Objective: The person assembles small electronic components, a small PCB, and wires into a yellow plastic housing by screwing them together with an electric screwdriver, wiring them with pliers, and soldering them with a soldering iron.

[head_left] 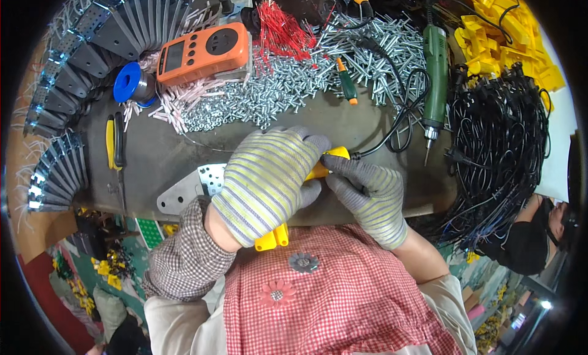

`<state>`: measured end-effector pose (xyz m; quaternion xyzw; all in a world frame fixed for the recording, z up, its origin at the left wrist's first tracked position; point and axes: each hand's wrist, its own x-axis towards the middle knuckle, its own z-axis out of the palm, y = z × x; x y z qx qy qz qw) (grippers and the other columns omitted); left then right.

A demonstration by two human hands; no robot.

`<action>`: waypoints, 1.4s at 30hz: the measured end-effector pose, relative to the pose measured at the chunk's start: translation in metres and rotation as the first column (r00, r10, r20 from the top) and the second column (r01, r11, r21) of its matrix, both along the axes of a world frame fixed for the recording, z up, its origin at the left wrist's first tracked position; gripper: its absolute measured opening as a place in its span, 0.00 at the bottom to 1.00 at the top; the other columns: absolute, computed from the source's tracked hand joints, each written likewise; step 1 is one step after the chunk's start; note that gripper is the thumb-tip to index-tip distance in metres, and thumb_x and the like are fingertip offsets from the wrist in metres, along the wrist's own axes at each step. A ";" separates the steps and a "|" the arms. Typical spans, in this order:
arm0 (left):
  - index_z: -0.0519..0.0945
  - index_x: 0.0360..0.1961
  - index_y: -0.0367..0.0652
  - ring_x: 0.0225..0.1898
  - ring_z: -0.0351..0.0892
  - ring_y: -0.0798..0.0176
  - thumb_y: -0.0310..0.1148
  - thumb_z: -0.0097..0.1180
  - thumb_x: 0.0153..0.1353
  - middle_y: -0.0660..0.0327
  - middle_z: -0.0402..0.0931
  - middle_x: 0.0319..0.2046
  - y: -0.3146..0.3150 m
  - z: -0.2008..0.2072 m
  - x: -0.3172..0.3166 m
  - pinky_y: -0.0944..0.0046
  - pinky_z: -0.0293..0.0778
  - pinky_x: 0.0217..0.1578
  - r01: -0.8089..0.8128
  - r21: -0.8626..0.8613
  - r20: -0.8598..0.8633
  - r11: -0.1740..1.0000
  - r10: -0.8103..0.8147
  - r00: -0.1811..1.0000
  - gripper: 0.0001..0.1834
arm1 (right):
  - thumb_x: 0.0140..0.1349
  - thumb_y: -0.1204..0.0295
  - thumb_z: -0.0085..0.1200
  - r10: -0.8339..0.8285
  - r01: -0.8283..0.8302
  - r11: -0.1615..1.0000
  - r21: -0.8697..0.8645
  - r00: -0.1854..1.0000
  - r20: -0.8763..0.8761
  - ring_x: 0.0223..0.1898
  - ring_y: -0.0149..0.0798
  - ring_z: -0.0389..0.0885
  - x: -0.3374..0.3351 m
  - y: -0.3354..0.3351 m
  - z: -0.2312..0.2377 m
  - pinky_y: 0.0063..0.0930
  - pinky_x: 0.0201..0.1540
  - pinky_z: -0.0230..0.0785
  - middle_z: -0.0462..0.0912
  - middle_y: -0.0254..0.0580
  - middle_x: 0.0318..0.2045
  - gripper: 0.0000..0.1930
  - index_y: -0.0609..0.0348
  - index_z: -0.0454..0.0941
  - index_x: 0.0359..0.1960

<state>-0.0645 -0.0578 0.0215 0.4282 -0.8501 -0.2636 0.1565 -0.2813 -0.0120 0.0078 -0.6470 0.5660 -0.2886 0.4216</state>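
My left hand, in a striped grey and yellow glove, is closed around a yellow plastic housing. Part of it shows past the fingertips, and two yellow tube-like ends stick out below the wrist. A black cable runs out from the upper end of the housing. My right hand, gloved alike, pinches that end near the cable; the exact fingertip contact is partly hidden. Beside the left wrist lies a grey metal bracket with a perforated plate.
Heaped screws spread behind my hands, with red-coated pieces, an orange multimeter and a solder spool. Pliers and stacked brackets lie left. A green electric screwdriver, black cables and yellow housings sit right.
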 end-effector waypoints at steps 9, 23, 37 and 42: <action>0.83 0.48 0.44 0.43 0.83 0.47 0.42 0.75 0.48 0.55 0.81 0.40 0.002 -0.002 -0.013 0.47 0.77 0.46 -0.054 -0.105 0.129 0.993 0.067 0.989 0.26 | 0.64 0.74 0.68 0.007 -0.009 0.999 0.049 0.999 0.043 0.26 0.30 0.82 -0.029 -0.010 0.015 0.26 0.36 0.76 0.84 0.39 0.26 0.27 0.52 0.83 0.66; 0.86 0.46 0.45 0.42 0.85 0.49 0.49 0.72 0.57 0.56 0.83 0.39 0.004 -0.005 -0.012 0.49 0.77 0.46 -0.079 -0.178 0.055 0.981 0.090 0.994 0.23 | 0.63 0.65 0.61 -0.517 0.474 0.793 -0.383 0.856 -0.011 0.43 0.43 0.88 -0.122 -0.095 0.023 0.38 0.50 0.81 0.88 0.50 0.47 0.31 0.63 0.74 0.67; 0.88 0.37 0.43 0.42 0.85 0.47 0.52 0.69 0.59 0.55 0.83 0.38 0.005 -0.005 -0.007 0.46 0.77 0.44 -0.068 -0.047 0.153 0.997 0.075 0.985 0.21 | 0.65 0.65 0.71 0.293 0.024 0.911 -0.412 0.664 0.688 0.25 0.38 0.79 0.041 -0.065 0.049 0.33 0.30 0.76 0.79 0.41 0.27 0.20 0.64 0.75 0.48; 0.90 0.35 0.44 0.40 0.86 0.45 0.44 0.65 0.60 0.52 0.86 0.35 0.006 -0.008 -0.008 0.45 0.79 0.42 -0.147 -0.096 0.024 0.984 0.150 0.988 0.14 | 0.62 0.69 0.75 0.250 0.072 0.920 -0.386 0.652 0.716 0.20 0.38 0.78 0.046 -0.064 0.032 0.33 0.23 0.76 0.77 0.40 0.25 0.30 0.59 0.68 0.59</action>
